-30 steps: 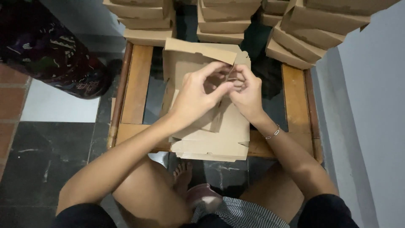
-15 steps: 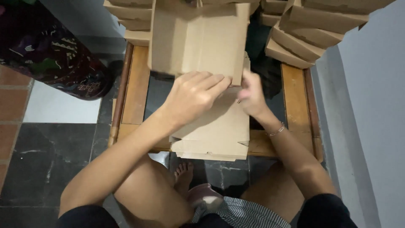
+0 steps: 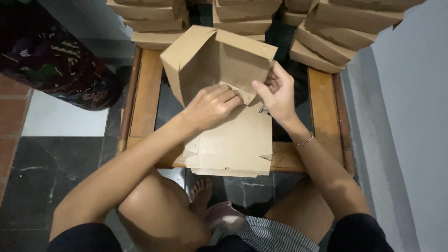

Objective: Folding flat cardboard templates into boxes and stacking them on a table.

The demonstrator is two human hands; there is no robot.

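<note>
Nearest the person, a stack of flat cardboard sheets (image 3: 233, 149) lies on a wooden table (image 3: 147, 93), unfolded. Above it, a half-folded cardboard box (image 3: 219, 60) stands tilted. The left hand (image 3: 212, 105) presses curled fingers on a corner flap; the right hand (image 3: 276, 91) pinches the box's right wall. Farther back, finished boxes (image 3: 326, 32) sit stacked.

Single head-worn view, looking steeply down, close over low wooden table (image 3: 148, 98), knees
</note>
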